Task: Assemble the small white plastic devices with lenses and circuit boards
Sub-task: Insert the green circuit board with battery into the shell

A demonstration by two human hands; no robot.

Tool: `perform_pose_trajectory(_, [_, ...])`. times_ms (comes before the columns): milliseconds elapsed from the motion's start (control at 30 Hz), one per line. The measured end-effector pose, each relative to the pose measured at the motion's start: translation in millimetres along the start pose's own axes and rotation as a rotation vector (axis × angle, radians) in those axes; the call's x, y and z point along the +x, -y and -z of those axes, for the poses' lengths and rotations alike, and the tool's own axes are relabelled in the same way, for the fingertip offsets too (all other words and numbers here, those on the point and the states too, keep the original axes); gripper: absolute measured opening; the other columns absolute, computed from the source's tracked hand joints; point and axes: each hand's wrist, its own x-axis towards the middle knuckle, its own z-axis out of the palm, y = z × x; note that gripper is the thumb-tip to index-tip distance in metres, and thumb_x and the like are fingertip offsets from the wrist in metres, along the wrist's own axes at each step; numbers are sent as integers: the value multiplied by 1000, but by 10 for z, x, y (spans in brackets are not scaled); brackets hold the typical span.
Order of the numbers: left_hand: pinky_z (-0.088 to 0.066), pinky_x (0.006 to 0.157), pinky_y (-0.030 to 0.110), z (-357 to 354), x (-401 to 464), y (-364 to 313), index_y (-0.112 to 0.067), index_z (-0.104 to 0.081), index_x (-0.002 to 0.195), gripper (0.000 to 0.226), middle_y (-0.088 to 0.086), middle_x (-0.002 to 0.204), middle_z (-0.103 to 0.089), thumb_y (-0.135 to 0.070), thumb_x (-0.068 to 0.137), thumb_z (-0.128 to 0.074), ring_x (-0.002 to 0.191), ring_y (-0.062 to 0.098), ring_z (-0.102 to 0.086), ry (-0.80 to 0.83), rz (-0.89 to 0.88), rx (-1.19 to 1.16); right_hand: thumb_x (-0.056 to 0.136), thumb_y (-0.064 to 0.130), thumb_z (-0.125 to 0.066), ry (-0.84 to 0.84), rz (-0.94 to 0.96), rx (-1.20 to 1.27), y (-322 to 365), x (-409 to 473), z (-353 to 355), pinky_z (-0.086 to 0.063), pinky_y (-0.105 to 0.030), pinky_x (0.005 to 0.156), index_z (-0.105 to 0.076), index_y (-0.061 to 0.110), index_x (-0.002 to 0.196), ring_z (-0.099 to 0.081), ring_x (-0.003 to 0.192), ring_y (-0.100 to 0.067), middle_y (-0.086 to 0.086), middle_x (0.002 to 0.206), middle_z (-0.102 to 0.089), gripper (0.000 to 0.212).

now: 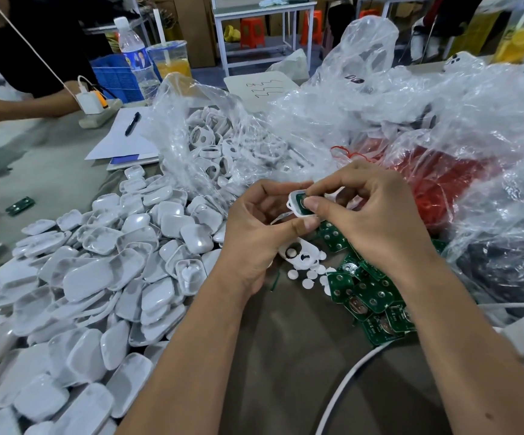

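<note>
Two bare hands meet above the middle of a cluttered table (285,356). The left hand (254,233) has its fingers curled around a small white plastic shell (296,208), thumb pressing its near edge. A green circuit board (302,200) sits in the shell's open face. The right hand (376,208) reaches in from the right, its thumb and fingertips pinching down on the board, so each grip is closed on its own part and the two parts touch. The shell's long axis runs from upper left to lower right, tilted toward the camera; the right hand is the one on top of the board, likely seating it.

The shell is glossy white with rounded corners; the board shows a round metallic part.

Just below the hands lie another open shell (298,251), small white lens discs (309,274) and a heap of green boards (370,299). A large pile of white covers (97,277) fills the left. Clear plastic bags (379,120) lie beyond.
</note>
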Motion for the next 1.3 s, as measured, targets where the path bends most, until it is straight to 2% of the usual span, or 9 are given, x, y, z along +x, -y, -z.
perform_pose_trajectory(100, [-59,90,43,41,20,-13,-6,-68,105,43,18,111,-76,9,67,-84,106,30,-73,8,20,13,80,27,-90,43,56,-73,6,-6,43,-44,-12,68,-81,33,92,-61,75,-10,14,88,-63,16])
perform_pose_trajectory(267, [-59,83,35,88,22,-25,-8,-68,104,43,13,104,-77,9,67,-84,99,24,-73,50,45,46,79,27,-89,105,114,-116,2,2,89,-50,-24,75,-82,31,97,-60,79,-12,11,87,-61,20])
perform_pose_trajectory(367, [-58,90,41,88,20,-36,-10,-70,107,43,14,107,-76,5,69,-85,101,27,-72,67,68,8,79,27,-89,110,150,-86,3,11,101,-52,-30,76,-82,28,95,-61,81,-16,5,90,-65,17])
perform_pose_trajectory(500, [-58,94,39,86,20,-46,-12,-73,115,41,14,108,-76,1,78,-81,103,26,-72,100,123,-100,80,29,-89,59,164,-25,6,12,81,-53,-32,78,-82,25,89,-64,80,-15,6,88,-69,12])
perform_pose_trajectory(633, [-59,94,40,72,17,-69,-9,-69,127,38,19,126,-70,-13,89,-69,114,31,-70,171,270,-310,79,29,-90,-18,161,1,12,6,49,-49,-28,68,-81,23,83,-64,74,-15,7,81,-68,12])
perform_pose_trajectory(767, [-62,82,31,69,16,-90,-7,-75,117,31,19,116,-74,-21,93,-61,100,31,-76,186,376,-424,77,26,-91,-23,152,-22,17,4,45,-47,-24,64,-80,25,82,-60,70,-10,11,80,-67,12])
perform_pose_trajectory(900, [-63,78,31,74,3,-91,-5,-77,107,27,18,108,-75,-22,92,-61,95,30,-76,182,435,-491,79,25,-90,0,186,-48,44,-6,57,-49,-23,66,-81,25,93,-61,74,-11,13,83,-63,17])
perform_pose_trajectory(1100, [-63,75,31,62,-11,-118,0,-66,117,34,21,115,-71,-22,91,-63,90,26,-76,183,473,-543,79,25,-90,35,225,-72,85,-13,93,-54,-27,64,-81,24,94,-66,78,-15,7,91,-66,17])
perform_pose_trajectory(1300, [-63,73,29,38,-18,-121,-2,-74,108,32,19,109,-74,-24,85,-68,86,24,-77,175,485,-555,81,23,-89,36,266,-118,100,-22,108,-44,-13,67,-81,18,93,-65,76,-12,7,92,-66,15])
